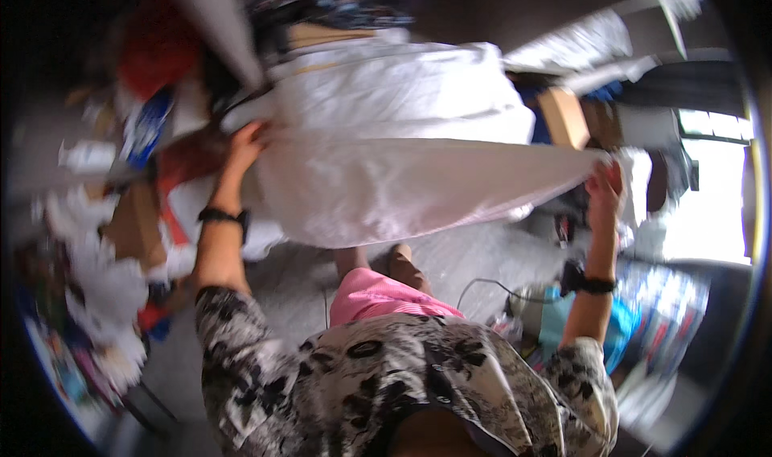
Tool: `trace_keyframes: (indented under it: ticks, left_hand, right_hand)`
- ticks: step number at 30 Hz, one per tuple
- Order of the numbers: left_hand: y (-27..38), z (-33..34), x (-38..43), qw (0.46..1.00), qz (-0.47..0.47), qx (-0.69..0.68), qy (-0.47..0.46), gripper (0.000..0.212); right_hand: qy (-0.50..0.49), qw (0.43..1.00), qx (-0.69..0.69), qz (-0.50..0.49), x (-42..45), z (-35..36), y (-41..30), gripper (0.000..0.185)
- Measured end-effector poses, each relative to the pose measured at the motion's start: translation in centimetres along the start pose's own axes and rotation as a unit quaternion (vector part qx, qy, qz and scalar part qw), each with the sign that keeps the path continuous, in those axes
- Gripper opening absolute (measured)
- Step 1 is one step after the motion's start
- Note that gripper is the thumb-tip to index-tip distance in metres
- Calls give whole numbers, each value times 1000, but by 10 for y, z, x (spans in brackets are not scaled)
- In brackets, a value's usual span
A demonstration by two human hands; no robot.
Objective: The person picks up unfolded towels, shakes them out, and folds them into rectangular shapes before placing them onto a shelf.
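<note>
A large white cloth spreads between my two hands, its near edge sagging in a curve above the floor. My right hand grips its right corner, pulled out to a point. At the cloth's left end, my left hand has its fingers bent on the fabric; blur softens the fingertips. Behind the held cloth lies more white fabric, with a few folds, on a raised surface that it hides. Both of my wrists carry dark bands.
Cardboard boxes stand at left and right. A dark cable crosses the grey floor. Plastic-wrapped packs and a blue bag sit at lower right. White fabric is heaped at left.
</note>
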State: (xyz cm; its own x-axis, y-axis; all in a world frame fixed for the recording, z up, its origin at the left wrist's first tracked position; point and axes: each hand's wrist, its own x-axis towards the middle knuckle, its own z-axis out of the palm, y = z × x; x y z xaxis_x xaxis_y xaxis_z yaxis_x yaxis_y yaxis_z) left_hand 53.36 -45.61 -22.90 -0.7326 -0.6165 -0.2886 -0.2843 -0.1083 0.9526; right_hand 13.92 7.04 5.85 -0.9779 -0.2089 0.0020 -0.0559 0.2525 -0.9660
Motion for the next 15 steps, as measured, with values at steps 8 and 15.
trace_keyframes:
  ticks: [8, 15]
  left_hand:
    - [26, 40, 14, 942, 41, 329, -56, 35]
    - [112, 37, -45, 980, 1, 199, 20, 20]
  right_hand:
    - [-95, 986, 49, -128, 40, -33, -30, 16]
    - [-70, 994, 80, 32, 159, 1, 105, 13]
